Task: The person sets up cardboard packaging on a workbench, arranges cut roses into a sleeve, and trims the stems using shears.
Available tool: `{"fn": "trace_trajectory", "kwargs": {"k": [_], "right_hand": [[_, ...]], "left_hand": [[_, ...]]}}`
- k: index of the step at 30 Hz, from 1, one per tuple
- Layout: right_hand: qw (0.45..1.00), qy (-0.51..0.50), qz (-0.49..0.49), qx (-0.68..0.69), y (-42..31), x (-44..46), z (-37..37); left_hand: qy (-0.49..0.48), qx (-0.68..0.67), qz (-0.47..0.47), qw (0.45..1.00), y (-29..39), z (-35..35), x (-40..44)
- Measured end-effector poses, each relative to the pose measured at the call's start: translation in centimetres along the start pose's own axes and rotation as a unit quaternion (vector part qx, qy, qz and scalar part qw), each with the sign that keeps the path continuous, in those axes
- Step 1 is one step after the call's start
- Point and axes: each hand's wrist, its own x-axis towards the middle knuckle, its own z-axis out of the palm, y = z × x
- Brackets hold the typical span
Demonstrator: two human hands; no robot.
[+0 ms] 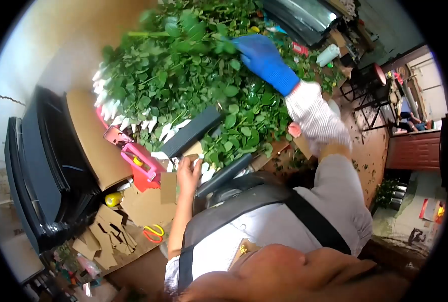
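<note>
Pinching a stem (149, 34) by its leaves, the right hand (265, 56) holds it crosswise, bare end leftward; the left hand (187, 177) has fingers slightly apart.

The right arm (337, 181) bends at the elbow, its sleeved forearm (317, 116) reaching forward and inward. The blue-gloved right hand (262, 58) points leftward, fingertips partly hidden. The bare left forearm (179, 219) extends forward close to the torso (264, 211), the ungloved left hand (188, 176) nearer the body, fingers loosely curled.
</note>
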Motion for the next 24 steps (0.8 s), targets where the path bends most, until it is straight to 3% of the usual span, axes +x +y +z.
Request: {"fn": "trace_trajectory", "kwargs": {"k": [1,4,5,6,9,10,11,12,13,14,17,20,23,24], "right_hand": [[0.996,0.088,-0.012,0.024,-0.3,-0.1,-2.5],[0.985,0.049,0.160,-0.038,4.4,-4.8,-7.8],[0.963,-0.011,0.252,-0.095,5.2,-5.8,-10.4],[0.907,-0.118,0.348,-0.206,9.4,-9.0,-11.2],[0.830,-0.131,0.365,-0.401,12.1,-12.5,-13.1],[0.907,-0.070,0.308,-0.278,10.9,-12.0,-12.4],[0.958,-0.007,0.247,-0.145,7.9,-10.2,-11.6],[0.987,-0.004,0.142,-0.071,9.8,-11.6,-6.7],[0.985,-0.157,0.054,0.038,2.5,-8.0,-4.8],[0.982,-0.165,0.019,0.091,2.1,-8.5,0.7],[0.973,-0.226,-0.048,0.027,-2.0,-7.3,11.7],[0.856,-0.504,-0.054,-0.105,-4.5,-4.6,19.0],[0.874,-0.476,-0.037,-0.093,-4.7,-0.3,18.4],[0.921,-0.388,-0.037,-0.022,-4.4,1.3,16.3]], "left_hand": [[0.009,-0.019,-0.001,1.000,0.4,0.0,0.1],[-0.008,-0.029,-0.055,0.998,1.1,-0.3,-0.2],[-0.001,-0.028,-0.049,0.998,1.0,-0.4,-0.1],[0.006,-0.028,-0.040,0.999,0.9,-0.4,-0.1],[0.025,-0.045,-0.026,0.998,0.8,0.1,-0.1],[0.017,-0.036,-0.040,0.998,0.8,0.2,-0.2],[0.005,-0.023,-0.053,0.998,1.1,0.0,-0.2],[0.008,-0.032,-0.054,0.998,1.1,0.0,-0.2],[0.006,-0.034,-0.049,0.998,1.3,0.0,0.0],[0.008,-0.039,-0.049,0.998,1.3,0.1,-0.1],[0.019,-0.026,-0.024,0.999,0.9,0.2,-0.2],[0.015,-0.002,-0.041,0.999,1.0,0.1,-0.3],[0.023,-0.019,-0.060,0.998,0.9,0.4,-0.5],[0.029,-0.012,-0.053,0.998,1.5,0.2,-0.4]]}}
